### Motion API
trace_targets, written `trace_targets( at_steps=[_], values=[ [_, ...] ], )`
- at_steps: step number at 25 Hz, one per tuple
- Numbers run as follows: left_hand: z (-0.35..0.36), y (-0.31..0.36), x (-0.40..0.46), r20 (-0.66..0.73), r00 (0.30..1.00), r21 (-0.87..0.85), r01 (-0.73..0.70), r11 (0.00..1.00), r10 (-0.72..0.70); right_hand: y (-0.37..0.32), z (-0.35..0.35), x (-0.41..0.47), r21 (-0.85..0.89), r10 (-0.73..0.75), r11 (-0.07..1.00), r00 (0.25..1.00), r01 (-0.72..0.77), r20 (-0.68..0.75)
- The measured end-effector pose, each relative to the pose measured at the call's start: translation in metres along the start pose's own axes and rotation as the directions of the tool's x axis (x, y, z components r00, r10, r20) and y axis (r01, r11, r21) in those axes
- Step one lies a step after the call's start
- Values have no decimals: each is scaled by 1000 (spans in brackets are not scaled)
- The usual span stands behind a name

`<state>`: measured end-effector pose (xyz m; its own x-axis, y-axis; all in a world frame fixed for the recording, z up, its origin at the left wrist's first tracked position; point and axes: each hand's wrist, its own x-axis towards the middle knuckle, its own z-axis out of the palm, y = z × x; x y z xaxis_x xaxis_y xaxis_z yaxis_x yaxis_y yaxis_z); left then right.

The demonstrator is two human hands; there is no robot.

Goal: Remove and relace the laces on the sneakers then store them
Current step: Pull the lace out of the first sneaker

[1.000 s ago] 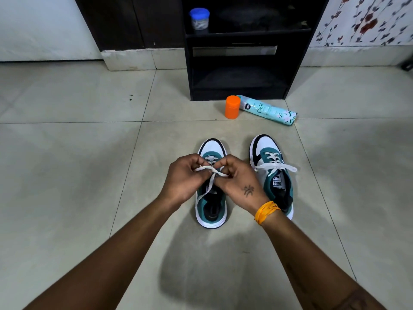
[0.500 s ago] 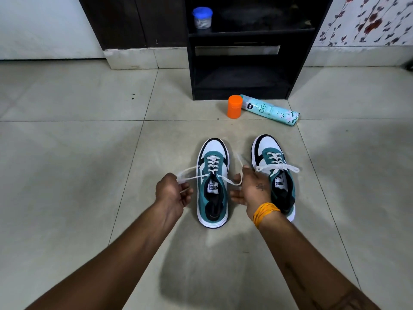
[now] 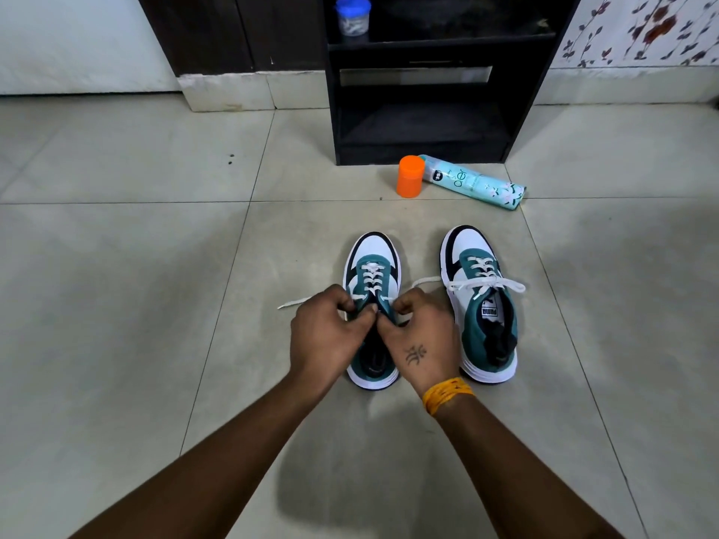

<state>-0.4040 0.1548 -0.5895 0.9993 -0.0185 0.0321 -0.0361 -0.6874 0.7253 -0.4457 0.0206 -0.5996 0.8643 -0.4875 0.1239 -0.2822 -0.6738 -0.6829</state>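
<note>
I saw both of my hands down over the left sneaker (image 3: 372, 266) on the floor (image 3: 116, 305). My left hand (image 3: 327, 336) and my right hand (image 3: 420, 340) were close together, right above the top of the tongue, almost touching. The grip of each hand was tight and narrow, and each one pinched a bit of the white lace (image 3: 371, 276). One loose end of the lace stuck out to the left on the floor, and the other end stuck out to the right.

The lace was already through the holes of this shoe, so I think the step in hand was tying the knot. The right sneaker (image 3: 482, 305) stood just beside it, laced too, with its bow spread wide across the top.

Next, I think, the ends needed to be crossed, looped and pulled snug, not too hard, so the bow would sit flat. After that both shoes had to go away. The black shelf unit (image 3: 424, 110) stood at the far edge of the floor, and its low shelf looked like a good spot. An orange cap (image 3: 410, 181) and a spray can (image 3: 472, 184) lay in front of it, so the shoes would need to go past them
</note>
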Motion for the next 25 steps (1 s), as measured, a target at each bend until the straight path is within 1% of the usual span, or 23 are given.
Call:
trace_targets(
  at_steps=[1,3,6,7,9,10,11,12,14,15,16,18,19,20,21,22,23,24,25],
  values=[
    [1,-2,2,-2,999,18,-45,999,46,-1,2,3,-7,1,1000,1000,-1,2],
    [3,-6,4,2,997,24,-75,997,75,1,7,5,25,34,999,999,-34,-7],
    [8,-14,4,-27,999,-119,42,992,-46,8,12,0,245,175,958,981,-151,-81],
    [9,-17,1,-37,997,-158,65,985,-71,10,14,-3,298,205,940,973,-167,-102],
    [10,-18,-4,-28,995,-238,91,967,-100,12,17,-8,345,204,927,970,-149,-130],
    [9,-18,-5,-17,995,-251,88,964,-95,12,17,-11,351,186,928,973,-128,-135],
    [7,-18,-5,-19,998,-226,61,972,-67,12,17,-12,344,162,933,977,-106,-138],
    [4,-15,-5,-35,999,-166,17,986,-23,12,17,-14,324,135,942,981,-84,-141],
    [-1,-8,-6,-91,991,-39,-99,994,95,12,17,-16,261,86,964,985,-44,-151],
    [-3,-5,-5,-109,978,10,-178,984,178,12,17,-16,230,65,973,985,-27,-157],
    [-6,-2,-3,-92,959,70,-263,962,269,12,18,-16,209,51,978,986,-17,-158],
    [-7,1,5,21,898,237,-431,870,439,11,18,-16,198,40,980,987,-9,-153],
    [-8,2,11,86,863,314,-498,808,499,12,19,-15,196,36,981,988,-6,-150],
    [-9,5,15,133,836,350,-542,764,532,12,18,-14,191,30,982,988,-1,-149],
    [-9,5,17,140,827,340,-557,758,545,12,18,-14,186,24,983,989,4,-149],
    [-7,4,18,85,844,256,-532,807,529,13,18,-15,184,24,983,988,4,-151],
    [-6,4,20,-9,900,93,-433,897,435,13,18,-16,186,30,983,987,-1,-155],
    [-6,3,22,-83,964,-112,-260,959,252,13,17,-16,195,44,981,987,-12,-157],
    [-6,1,25,-108,993,-271,-73,960,45,13,17,-17,209,59,978,986,-25,-156]
  ],
)
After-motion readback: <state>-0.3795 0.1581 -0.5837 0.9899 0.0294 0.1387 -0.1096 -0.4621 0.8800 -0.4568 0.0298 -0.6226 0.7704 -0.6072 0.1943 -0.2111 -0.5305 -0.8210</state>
